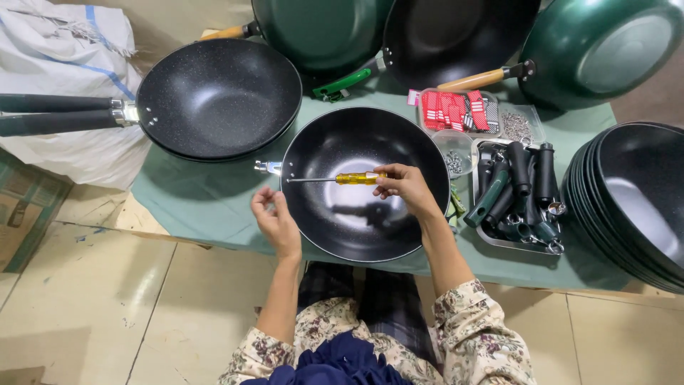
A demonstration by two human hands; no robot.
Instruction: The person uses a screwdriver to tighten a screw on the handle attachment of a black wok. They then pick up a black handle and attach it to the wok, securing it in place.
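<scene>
Surface point(214, 207): a low table under green cloth, set on a pale tiled floor point(92, 299); its right end runs out of view.
White sack point(57, 50): woven, with a blue stripe, slumped at the upper left behind 2 black handles; its print is too small to make out.
Cardboard box point(25, 207): green and brown, at the left edge, cut off by the frame.
Stacked pans point(217, 96): black speckled woks, upper left of the surface, their handles pointing left.
Far pans point(456, 36): 3 green-backed woks leaning along the top edge — all cut off above.
Bowl stack point(634, 192): handleless black pans nested at the right, partly out of frame.
Centre wok point(363, 214): black, speckled, directly before the person, a small metal bracket point(268, 167) at its left rim.
Handle tray point(552, 235): metal tray of black and green handles, right of the centre wok.
Label tub point(456, 110): clear container of red and white tags, just behind 2 tubs of screws point(454, 160).
Right hand point(406, 187): fingers closed on the yellow-handled screwdriver point(360, 178), which lies level over the wok, tip toward the bracket.
Left hand point(274, 217): fingertips pinched near the wok's left rim — what it holds, if anything, is too small to tell.
</scene>
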